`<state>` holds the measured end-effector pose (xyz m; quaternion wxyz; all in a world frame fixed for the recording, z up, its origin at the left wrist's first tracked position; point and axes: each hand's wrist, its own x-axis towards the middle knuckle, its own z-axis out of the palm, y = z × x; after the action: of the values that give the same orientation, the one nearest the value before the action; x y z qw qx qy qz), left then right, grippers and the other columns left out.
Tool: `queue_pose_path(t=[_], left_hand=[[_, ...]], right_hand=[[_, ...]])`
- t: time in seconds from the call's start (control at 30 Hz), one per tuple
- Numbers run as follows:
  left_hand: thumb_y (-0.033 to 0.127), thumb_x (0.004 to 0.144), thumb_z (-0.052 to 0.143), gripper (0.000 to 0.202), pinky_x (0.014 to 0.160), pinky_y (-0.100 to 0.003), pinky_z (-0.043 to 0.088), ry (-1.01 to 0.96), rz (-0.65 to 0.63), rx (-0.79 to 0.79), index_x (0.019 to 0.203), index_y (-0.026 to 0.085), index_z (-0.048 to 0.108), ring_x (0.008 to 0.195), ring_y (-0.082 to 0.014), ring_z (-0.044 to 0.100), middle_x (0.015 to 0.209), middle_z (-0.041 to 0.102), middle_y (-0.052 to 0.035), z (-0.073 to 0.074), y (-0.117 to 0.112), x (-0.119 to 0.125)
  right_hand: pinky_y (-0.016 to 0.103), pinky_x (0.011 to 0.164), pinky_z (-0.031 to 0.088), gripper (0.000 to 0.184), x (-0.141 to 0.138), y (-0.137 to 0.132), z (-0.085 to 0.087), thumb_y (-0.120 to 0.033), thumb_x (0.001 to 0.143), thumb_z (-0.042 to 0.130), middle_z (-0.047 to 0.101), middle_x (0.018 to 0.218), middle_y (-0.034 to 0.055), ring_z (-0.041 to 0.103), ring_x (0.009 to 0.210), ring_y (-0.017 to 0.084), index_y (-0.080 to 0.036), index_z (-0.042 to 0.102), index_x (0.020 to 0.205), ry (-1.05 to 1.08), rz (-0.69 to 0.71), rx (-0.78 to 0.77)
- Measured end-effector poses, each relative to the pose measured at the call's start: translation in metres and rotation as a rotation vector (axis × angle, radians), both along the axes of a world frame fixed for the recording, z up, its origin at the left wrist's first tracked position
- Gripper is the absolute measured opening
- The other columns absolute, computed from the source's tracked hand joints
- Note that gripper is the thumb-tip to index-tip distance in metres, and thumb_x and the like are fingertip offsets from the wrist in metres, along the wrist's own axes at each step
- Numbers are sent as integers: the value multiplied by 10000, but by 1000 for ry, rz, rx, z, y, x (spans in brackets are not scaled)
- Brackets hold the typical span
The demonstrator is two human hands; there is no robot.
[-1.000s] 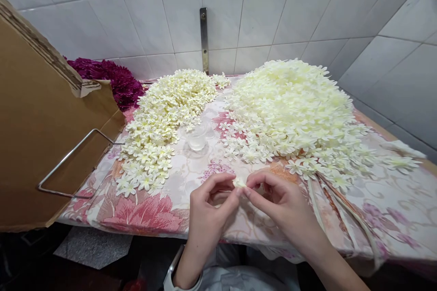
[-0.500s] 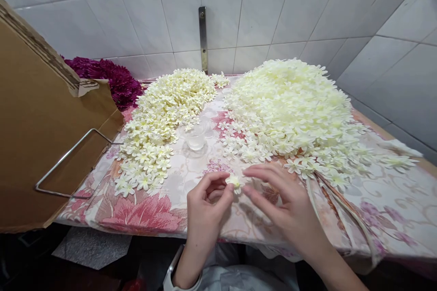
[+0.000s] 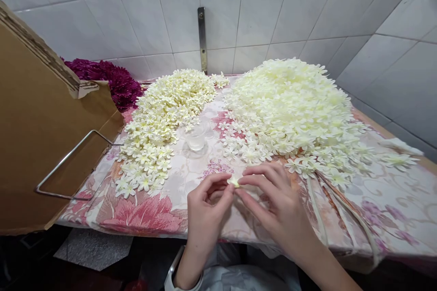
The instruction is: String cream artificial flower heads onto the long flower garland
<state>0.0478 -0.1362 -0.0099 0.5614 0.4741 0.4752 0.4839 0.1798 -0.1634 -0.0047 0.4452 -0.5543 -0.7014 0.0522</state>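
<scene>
A small cream artificial flower (image 3: 234,181) is held above the near part of the table. My left hand (image 3: 210,202) pinches it between thumb and forefinger. From the other side, my right hand (image 3: 275,195) closes its thumb and forefinger on the flower's right edge, its other fingers bent above. Beyond my left hand lies a long heap of cream flowers with yellow centres (image 3: 164,113). A larger, looser heap of pale flower pieces (image 3: 290,104) spreads beyond my right hand. Between the heaps stands a small clear cup (image 3: 195,138).
A cardboard box (image 3: 41,122) with a bent metal wire (image 3: 64,159) stands at the left. Purple flowers (image 3: 109,79) lie behind it. A floral tablecloth (image 3: 146,213) covers the table, with pale straps (image 3: 362,227) at the right. A metal bracket (image 3: 202,41) is fixed to the tiled wall.
My right hand has moved slightly left, and its thumb and forefinger have closed onto the flower's edge. The flower has tilted; my left hand keeps its pinch.
</scene>
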Motion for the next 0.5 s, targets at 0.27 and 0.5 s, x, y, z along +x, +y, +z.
queue_pose_path(t=[0.27,0.5], left_hand=[[183,654,717,165,653,-167,542,-58,-54,-18,815,159,685,715,-122,665,739,704,-19,-1,0,-3],[160,637,737,148,644,-141,534,-97,-73,-51,777,167,688,698,-100,661,738,705,-4,0,3,-4]], right_hand=[[306,747,434,71,4,0,-2,-216,832,570,621,847,32,560,867,186,-209,602,770,390,69,-280],[265,672,419,119,3,0,-3,-287,785,622,606,769,16,561,775,161,-198,592,712,577,51,-396]])
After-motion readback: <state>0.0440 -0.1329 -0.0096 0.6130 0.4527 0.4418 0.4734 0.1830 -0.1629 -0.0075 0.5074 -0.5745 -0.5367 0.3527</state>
